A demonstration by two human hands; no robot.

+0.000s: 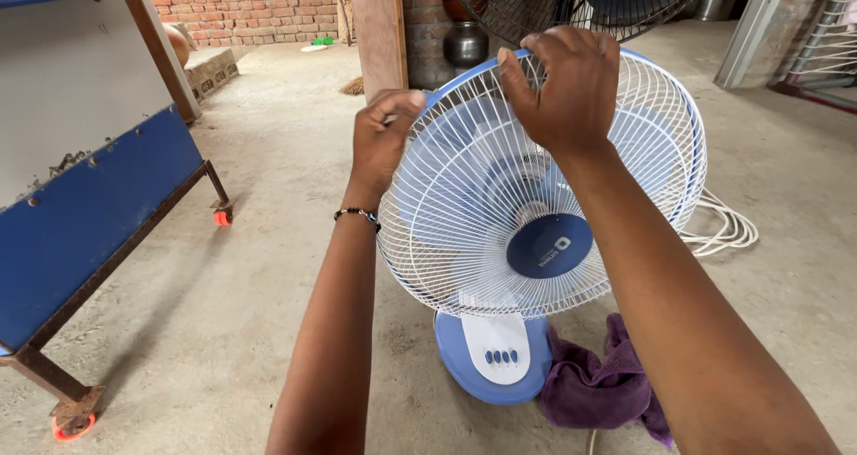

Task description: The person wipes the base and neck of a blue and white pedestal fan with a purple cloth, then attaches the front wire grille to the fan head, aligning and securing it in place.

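Gripping the front grille of a white and blue table fan, I have both hands closed on its top rim: my left hand pinches the upper left edge, my right hand curls its fingers through the wires at the very top. The fan stands upright on the concrete floor straight ahead, face toward me, my right hand reaching a little farther. A purple cloth lies by its base, near right.
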